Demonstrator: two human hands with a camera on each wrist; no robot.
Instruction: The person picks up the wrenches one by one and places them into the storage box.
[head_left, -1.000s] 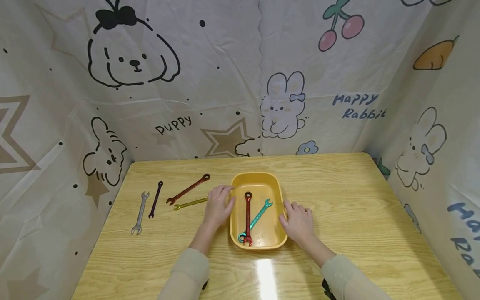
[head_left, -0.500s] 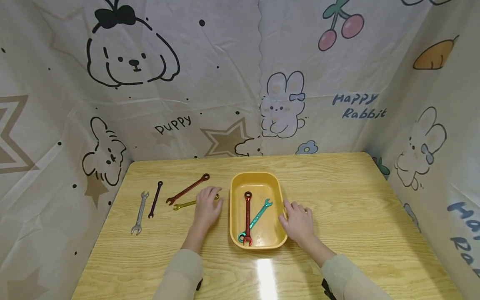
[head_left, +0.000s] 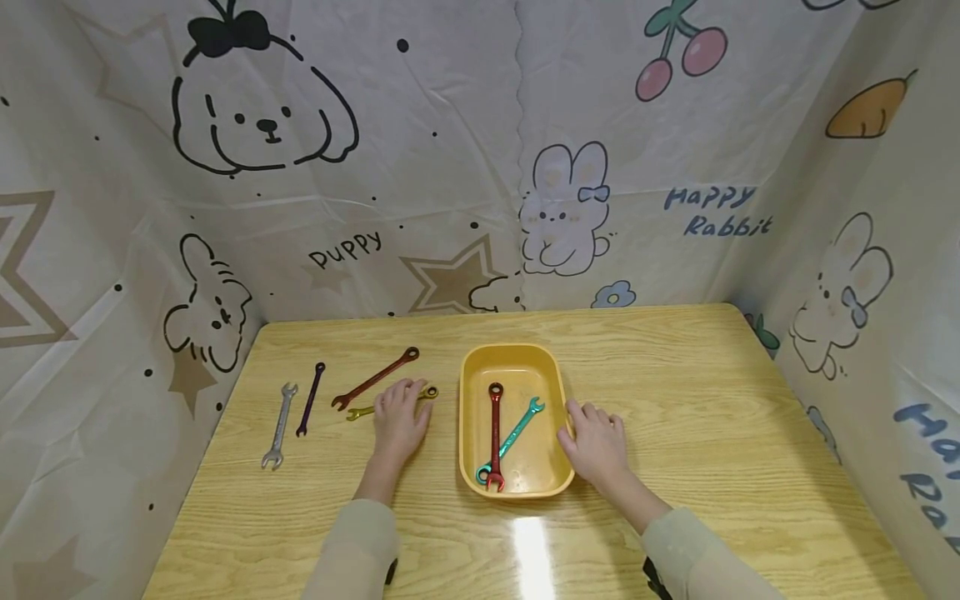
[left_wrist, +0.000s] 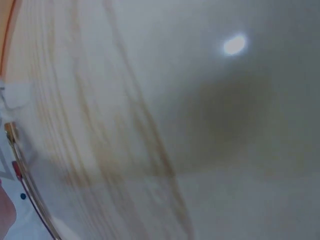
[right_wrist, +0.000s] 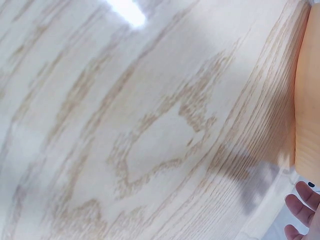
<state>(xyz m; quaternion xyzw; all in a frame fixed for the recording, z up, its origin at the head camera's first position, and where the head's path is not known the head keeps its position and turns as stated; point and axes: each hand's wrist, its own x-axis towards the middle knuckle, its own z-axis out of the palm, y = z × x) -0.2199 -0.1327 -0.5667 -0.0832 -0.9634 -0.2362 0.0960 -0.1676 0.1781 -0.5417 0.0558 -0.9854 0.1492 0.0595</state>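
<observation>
My left hand (head_left: 400,421) hovers over the middle of a yellow-green combination wrench (head_left: 429,392), whose two ends show on either side of the fingers. Only a sliver of that hand appears in the left wrist view. My right hand (head_left: 597,442) rests against the right rim of a yellow plastic tray (head_left: 513,354), its thumb overlapping the rim. Inside the tray a red wrench (head_left: 496,429) lies across a teal wrench (head_left: 519,435). In the right wrist view, loosely bent fingers (right_wrist: 301,211) show beside the tray wall (right_wrist: 307,115).
Left of my left hand lie a copper-red wrench (head_left: 377,377), a dark purple wrench (head_left: 311,400) and a silver wrench (head_left: 280,426). They are on a wood-grain table (head_left: 690,400). A printed cloth (head_left: 450,100) stands along the back and both sides.
My left hand has moved leftward from the tray's left rim to the yellow-green wrench, uncovering its ring end. The right hand and the tray have stayed in place.
</observation>
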